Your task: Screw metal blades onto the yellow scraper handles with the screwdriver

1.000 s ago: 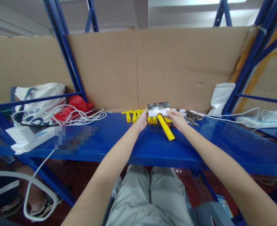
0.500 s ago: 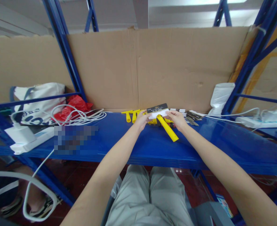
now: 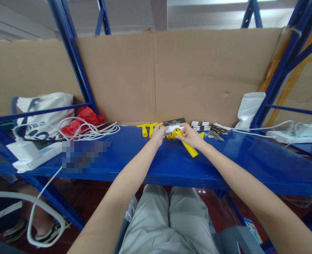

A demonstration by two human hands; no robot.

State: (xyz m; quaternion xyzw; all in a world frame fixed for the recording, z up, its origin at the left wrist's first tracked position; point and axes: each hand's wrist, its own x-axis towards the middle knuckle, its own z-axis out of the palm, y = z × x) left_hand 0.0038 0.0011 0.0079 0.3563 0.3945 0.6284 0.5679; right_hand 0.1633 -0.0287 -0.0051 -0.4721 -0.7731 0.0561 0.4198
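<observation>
In front of me is a yellow-handled tool [image 3: 190, 150] that looks like a scraper, its handle slanting down to the right. A black-and-white card [image 3: 174, 122] with pale print lies across its head. My left hand [image 3: 159, 134] is closed on the card's left end. My right hand [image 3: 190, 135] is closed round the upper part of the yellow handle, close to the card. More yellow and dark parts lie behind and under the hands, partly hidden. Left of my left hand, yellow T-shaped pieces [image 3: 144, 130] lie on the blue shelf [image 3: 129, 151].
Small black-and-white packs [image 3: 200, 126] and dark flat strips [image 3: 218, 129] lie right of my hands. White cables [image 3: 92, 128], a red bag [image 3: 85, 120] and a cloth bag [image 3: 46, 116] are at left. Cardboard [image 3: 198, 77] stands behind. Another person's foot [image 3: 49, 229] shows lower left.
My right hand has moved left and inward, from the card's right end onto the yellow handle. The tool and card have shifted slightly left; packs behind now show more.
</observation>
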